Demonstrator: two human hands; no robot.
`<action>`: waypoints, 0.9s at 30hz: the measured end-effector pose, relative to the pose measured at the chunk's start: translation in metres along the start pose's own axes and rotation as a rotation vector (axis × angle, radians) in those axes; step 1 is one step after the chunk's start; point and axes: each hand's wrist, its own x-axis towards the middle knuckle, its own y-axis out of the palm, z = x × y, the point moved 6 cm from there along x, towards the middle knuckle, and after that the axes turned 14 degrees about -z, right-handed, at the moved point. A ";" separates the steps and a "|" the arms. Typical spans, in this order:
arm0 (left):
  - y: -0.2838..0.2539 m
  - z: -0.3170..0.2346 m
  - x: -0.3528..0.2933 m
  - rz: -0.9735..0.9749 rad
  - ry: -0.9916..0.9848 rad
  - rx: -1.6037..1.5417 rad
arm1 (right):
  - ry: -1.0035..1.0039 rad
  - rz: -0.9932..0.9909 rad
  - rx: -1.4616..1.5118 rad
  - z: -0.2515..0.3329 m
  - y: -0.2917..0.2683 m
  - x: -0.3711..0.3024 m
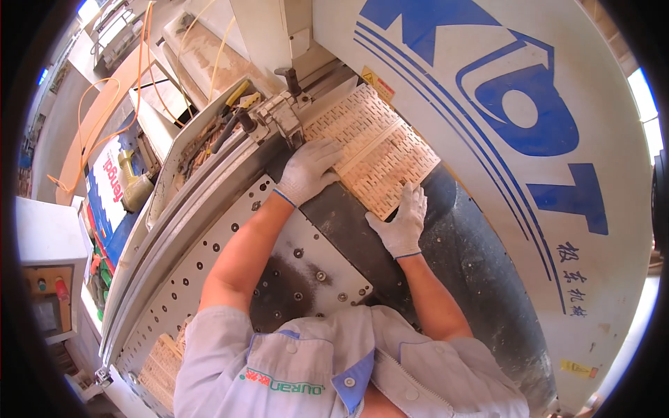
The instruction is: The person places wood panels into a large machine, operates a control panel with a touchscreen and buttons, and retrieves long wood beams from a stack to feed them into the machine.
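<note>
Gloved left hand (309, 171) flat, fingers spread on slotted wooden panel (373, 150), gloved right hand (402, 223) open against its near edge, panel lying on dark machine table (348, 230) beside white machine housing (488, 104)

Yellow warning label (377, 83) on machine by panel; 2nd yellow sticker (578, 368) low rt on housing.

Slotted panel (373, 150) lay on machine tabletop (348, 230), against housing (488, 174) at right. Left hand (306, 171) rested on panel's left edge, right hand (403, 223) at its near corner; clamp (279, 115) behind left.
</note>
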 end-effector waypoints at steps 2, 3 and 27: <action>0.001 -0.003 0.001 0.013 -0.008 -0.005 | 0.010 -0.005 -0.001 -0.001 -0.002 0.001; 0.001 -0.004 0.001 0.011 0.003 -0.003 | 0.020 -0.004 -0.002 -0.001 -0.003 0.002; -0.464 -0.160 -0.111 -0.781 -0.067 1.068 | -0.101 -0.280 0.098 -0.018 -0.021 -0.029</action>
